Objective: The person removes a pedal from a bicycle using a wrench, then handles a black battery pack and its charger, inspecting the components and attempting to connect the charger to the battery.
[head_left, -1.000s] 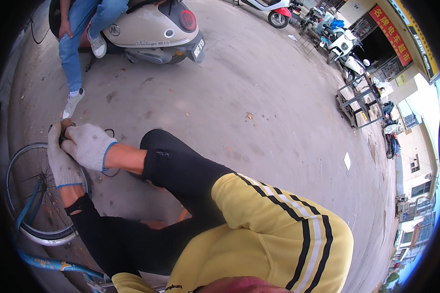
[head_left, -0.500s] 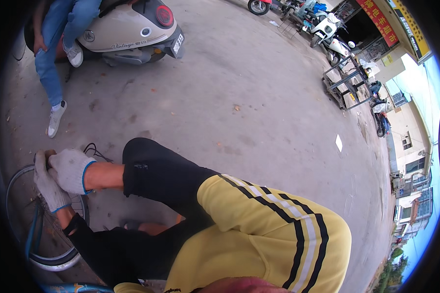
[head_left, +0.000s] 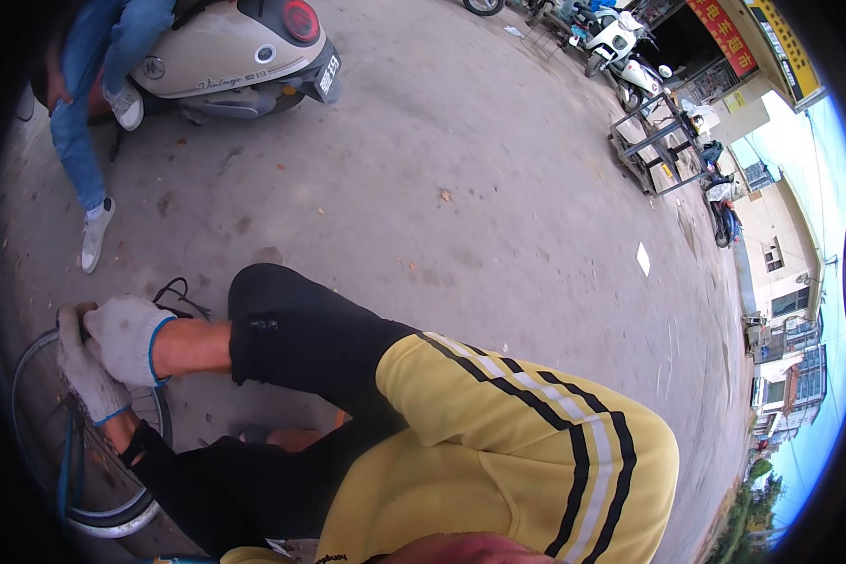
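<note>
Both my hands wear off-white knit gloves with blue cuffs. They are close together at the far left, at the upper edge of a thin-tyred bicycle wheel point(head_left: 113, 523). My left hand point(head_left: 86, 371) is closed, its fingers bent over the rim area. My right hand point(head_left: 130, 336) presses against it from the right, fingers curled in; what lies under them is hidden. A blue frame tube point(head_left: 67, 461) crosses the spokes below. Just beyond my right hand, a thin black cord point(head_left: 180, 293) loops over the ground.
A person in jeans point(head_left: 85, 141) sits at the upper left on a beige scooter point(head_left: 221, 61). Grey pavement point(head_left: 395, 169) spreads ahead. At the upper right stand a metal frame rack point(head_left: 663, 146) and parked white scooters point(head_left: 616, 42) before a shopfront.
The view has shifted slightly, so the scooter and rack sit a little further left and higher. My hands have moved slightly down-left in the picture, still together at the wheel.
</note>
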The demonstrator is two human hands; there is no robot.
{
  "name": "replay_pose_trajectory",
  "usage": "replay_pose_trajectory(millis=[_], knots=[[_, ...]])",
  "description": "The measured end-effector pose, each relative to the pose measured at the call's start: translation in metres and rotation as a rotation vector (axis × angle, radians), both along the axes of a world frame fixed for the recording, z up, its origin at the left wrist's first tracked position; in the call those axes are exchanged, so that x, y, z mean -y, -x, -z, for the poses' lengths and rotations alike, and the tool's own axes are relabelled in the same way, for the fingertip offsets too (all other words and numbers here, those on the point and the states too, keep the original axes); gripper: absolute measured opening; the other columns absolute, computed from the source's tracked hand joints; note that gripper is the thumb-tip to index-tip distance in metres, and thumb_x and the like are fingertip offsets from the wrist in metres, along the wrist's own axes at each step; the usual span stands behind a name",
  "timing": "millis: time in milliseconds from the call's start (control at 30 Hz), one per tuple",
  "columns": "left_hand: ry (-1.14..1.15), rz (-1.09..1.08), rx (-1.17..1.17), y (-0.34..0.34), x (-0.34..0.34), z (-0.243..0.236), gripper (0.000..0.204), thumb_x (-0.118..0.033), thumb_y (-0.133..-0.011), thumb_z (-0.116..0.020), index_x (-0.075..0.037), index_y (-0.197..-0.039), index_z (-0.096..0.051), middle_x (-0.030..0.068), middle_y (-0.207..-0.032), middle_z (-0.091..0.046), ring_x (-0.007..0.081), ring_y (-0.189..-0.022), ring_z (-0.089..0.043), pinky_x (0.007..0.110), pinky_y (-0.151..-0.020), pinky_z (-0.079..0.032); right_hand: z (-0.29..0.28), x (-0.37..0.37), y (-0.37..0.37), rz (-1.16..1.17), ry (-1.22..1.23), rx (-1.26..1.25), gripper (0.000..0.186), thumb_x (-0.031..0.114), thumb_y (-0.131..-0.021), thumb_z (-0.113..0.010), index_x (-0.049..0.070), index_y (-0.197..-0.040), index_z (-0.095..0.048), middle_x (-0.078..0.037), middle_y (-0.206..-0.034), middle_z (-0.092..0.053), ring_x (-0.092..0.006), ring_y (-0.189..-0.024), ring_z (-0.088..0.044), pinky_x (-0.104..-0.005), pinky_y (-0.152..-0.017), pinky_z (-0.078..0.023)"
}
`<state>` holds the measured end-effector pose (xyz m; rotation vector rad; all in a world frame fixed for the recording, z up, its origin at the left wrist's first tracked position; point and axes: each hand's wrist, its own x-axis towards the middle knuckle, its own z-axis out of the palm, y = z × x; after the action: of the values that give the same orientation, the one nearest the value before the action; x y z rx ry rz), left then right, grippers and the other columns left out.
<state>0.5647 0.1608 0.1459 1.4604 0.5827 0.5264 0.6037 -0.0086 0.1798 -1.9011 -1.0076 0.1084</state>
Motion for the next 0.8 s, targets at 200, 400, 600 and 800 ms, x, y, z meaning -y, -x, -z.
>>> replay_pose_trajectory(millis=[200,400,600,800], knots=[[0.049,-0.046,-0.007,0.012,0.014,-0.011,0.052,-0.045,-0.105,-0.062,0.006,-0.107,-0.073,0.0103,-0.100,-0.070,0.0203,-0.094,-0.066,0.033,-0.085,-0.053,-0.003,0.004,0.006,-0.065,0.032,0.076,0.027,0.021,-0.094,-0.058,-0.003,-0.096,-0.070,-0.027,-0.087,-0.072,-0.0474,-0.084,-0.071,-0.0547,-0.078,-0.057],[0.016,-0.037,0.005,0.028,-0.002,-0.001,0.051,-0.044,-0.105,-0.062,0.006,-0.110,-0.073,0.0109,-0.101,-0.071,0.0205,-0.094,-0.067,0.034,-0.085,-0.053,-0.005,-0.003,0.012,-0.089,0.023,-0.019,0.029,0.023,-0.094,-0.058,-0.003,-0.096,-0.071,-0.028,-0.087,-0.073,-0.0480,-0.084,-0.072,-0.0547,-0.079,-0.057],[-0.014,-0.036,-0.024,0.035,-0.004,-0.003,0.051,-0.043,-0.106,-0.059,0.005,-0.108,-0.074,0.0113,-0.101,-0.071,0.0201,-0.094,-0.067,0.033,-0.086,-0.053,-0.004,-0.008,0.013,-0.130,0.053,-0.055,0.032,0.025,-0.094,-0.058,-0.004,-0.098,-0.071,-0.029,-0.089,-0.073,-0.0489,-0.087,-0.072,-0.0552,-0.082,-0.057],[-0.039,-0.012,-0.032,0.036,-0.018,0.008,0.052,-0.044,-0.107,-0.057,0.005,-0.108,-0.074,0.0105,-0.101,-0.071,0.0201,-0.094,-0.066,0.034,-0.087,-0.052,-0.005,-0.010,0.013,-0.138,0.060,-0.075,0.032,0.025,-0.093,-0.058,-0.004,-0.097,-0.071,-0.029,-0.090,-0.073,-0.0488,-0.088,-0.072,-0.0549,-0.082,-0.057]])
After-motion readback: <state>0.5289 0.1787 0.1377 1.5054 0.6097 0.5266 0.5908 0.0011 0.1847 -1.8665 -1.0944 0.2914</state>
